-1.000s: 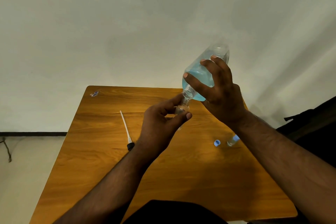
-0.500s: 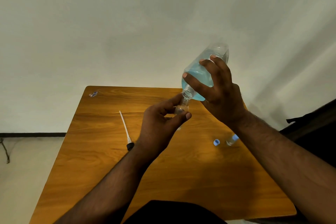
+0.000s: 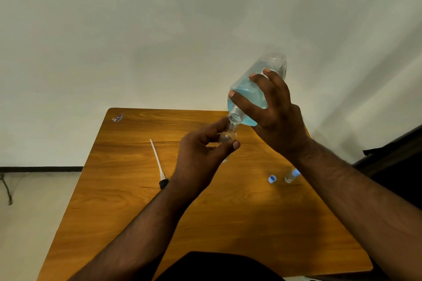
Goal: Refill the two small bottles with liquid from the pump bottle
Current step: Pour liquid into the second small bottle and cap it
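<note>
Right hand (image 3: 277, 118): fingers grip the clear plastic pump bottle with blue liquid (image 3: 255, 93), tilted, neck toward 7 o'clock.
Left hand (image 3: 201, 155): fingers pinch the small clear bottle (image 3: 227, 135) under that neck.
Second small bottle with blue cap (image 3: 292, 174): lying on the wooden desk (image 3: 127, 189), at 4 o'clock.

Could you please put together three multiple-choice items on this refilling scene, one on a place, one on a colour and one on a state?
1. Where does the pump tube lie?
A. on the table, left of the left hand
B. inside the big bottle
C. on the floor

2. What colour is the liquid in the big bottle?
A. red
B. light blue
C. yellow

3. How is the big bottle held?
A. upright on the table
C. lying flat, capped
B. tilted, neck down over the small bottle

Answers: 1 A, the tube rests on the wooden table beside the left hand. 2 B, blue shows through the clear wall. 3 B, the right hand tips its open neck onto the small bottle's mouth.
</note>
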Demonstrator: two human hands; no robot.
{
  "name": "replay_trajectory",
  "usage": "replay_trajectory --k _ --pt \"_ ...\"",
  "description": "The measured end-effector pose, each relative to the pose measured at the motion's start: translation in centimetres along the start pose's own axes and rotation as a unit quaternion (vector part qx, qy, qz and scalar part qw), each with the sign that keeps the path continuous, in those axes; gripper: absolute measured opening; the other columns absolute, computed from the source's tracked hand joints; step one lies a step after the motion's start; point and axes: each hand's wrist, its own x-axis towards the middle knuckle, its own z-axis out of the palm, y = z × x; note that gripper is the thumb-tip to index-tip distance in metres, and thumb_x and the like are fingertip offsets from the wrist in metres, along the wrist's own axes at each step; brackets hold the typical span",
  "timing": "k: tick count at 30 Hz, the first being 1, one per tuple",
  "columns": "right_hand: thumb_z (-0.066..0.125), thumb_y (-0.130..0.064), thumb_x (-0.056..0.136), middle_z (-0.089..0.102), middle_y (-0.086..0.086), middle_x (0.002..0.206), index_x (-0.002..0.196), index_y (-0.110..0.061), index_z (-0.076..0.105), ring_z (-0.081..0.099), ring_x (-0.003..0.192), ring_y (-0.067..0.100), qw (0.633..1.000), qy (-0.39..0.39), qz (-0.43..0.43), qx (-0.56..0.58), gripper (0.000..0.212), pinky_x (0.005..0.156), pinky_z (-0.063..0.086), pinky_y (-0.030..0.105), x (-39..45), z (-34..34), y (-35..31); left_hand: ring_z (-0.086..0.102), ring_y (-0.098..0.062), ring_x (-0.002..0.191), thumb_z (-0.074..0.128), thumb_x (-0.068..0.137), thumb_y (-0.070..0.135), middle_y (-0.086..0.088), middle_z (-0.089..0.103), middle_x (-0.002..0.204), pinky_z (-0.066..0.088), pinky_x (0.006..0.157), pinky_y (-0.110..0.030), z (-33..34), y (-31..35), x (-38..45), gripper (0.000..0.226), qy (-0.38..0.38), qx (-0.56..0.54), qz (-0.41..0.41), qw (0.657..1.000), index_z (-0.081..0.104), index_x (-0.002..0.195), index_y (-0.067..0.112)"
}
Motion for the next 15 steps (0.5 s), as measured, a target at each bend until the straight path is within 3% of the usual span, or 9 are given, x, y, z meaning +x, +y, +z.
replay_trajectory --k 3,11,15 --pt "0.066 -0.007 0.084 0.029 0.014 0.140 0.142 -0.034 0.020 0.035 0.133 0.042 1.000 -0.003 0.000 -0.001 0.078 0.074 0.059 0.046 0.06 0.03 0.00 0.065 -0.005 0.108 0.074 0.084 0.013 0.005 0.069 0.122 0.057 0.079 -0.019 -0.03 0.05 0.03 0.052 0.000 -0.004 0.002 1.000 0.058 0.134 0.017" --pt "0.066 -0.006 0.084 0.029 0.014 0.139 0.141 -0.032 0.025 0.034 0.133 0.041 1.000 -0.002 0.002 -0.001 0.075 0.074 0.059 0.046 0.06 0.12 -0.12 0.065 -0.008 0.110 0.074 0.084 0.013 0.004 0.069 0.123 0.060 0.081 -0.029 -0.11 -0.16 0.00 0.053 0.000 -0.004 0.001 1.000 0.058 0.134 0.017" --pt "0.066 -0.006 0.084 0.029 0.014 0.139 0.141 -0.032 0.026 0.034 0.133 0.041 1.000 -0.001 0.001 0.000 0.074 0.074 0.059 0.046 0.13 0.15 -0.07 0.065 -0.008 0.110 0.073 0.084 0.013 0.004 0.068 0.124 0.059 0.082 -0.026 -0.12 -0.18 -0.01 0.052 0.000 -0.010 0.002 1.000 0.058 0.134 0.016"
